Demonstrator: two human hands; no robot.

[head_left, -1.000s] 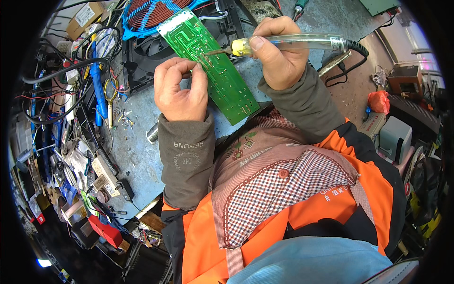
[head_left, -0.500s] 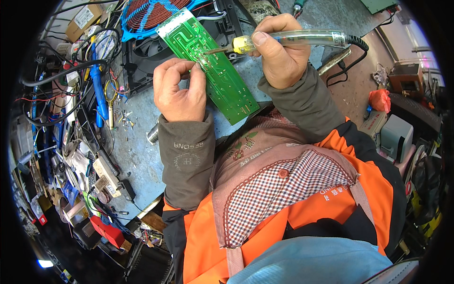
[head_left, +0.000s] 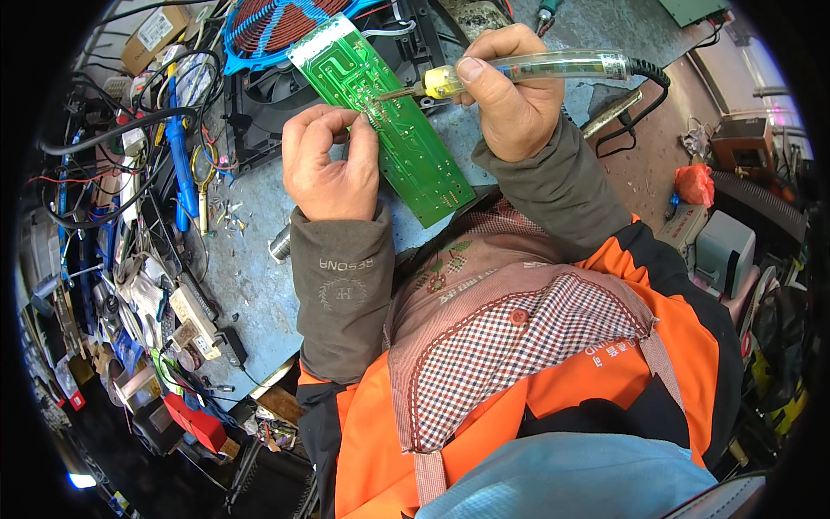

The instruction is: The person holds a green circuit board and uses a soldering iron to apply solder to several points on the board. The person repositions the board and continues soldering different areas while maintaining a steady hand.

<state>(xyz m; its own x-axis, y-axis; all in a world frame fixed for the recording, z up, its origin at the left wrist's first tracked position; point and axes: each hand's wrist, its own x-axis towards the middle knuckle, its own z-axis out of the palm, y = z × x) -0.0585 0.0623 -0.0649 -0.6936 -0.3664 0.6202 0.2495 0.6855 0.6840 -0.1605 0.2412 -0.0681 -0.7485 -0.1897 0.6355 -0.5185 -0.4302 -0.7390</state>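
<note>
A long green circuit board [head_left: 421,164] lies slantwise at the upper middle, its solder side up and its far end over a black fan. My right hand [head_left: 515,108] is closed round a soldering iron [head_left: 575,66] with a clear handle and a yellow collar. The iron points left, its tip at the small solder joints on the board. Beside that tip, at the board's left edge, my left hand [head_left: 330,169] is closed in a pinch. Whatever sits between its thumb and forefinger is too small to make out.
Behind the board are a blue-framed coil [head_left: 281,30] and the black fan [head_left: 259,95]. A blue tool [head_left: 179,164], yellow-handled scissors [head_left: 205,166] and tangled cables crowd the left. A small metal cylinder [head_left: 279,244] stands by my left sleeve. The iron's black cord [head_left: 653,73] hangs at right.
The soldering iron and my right hand have shifted very slightly left. My left hand and the board stay nearly in place.
</note>
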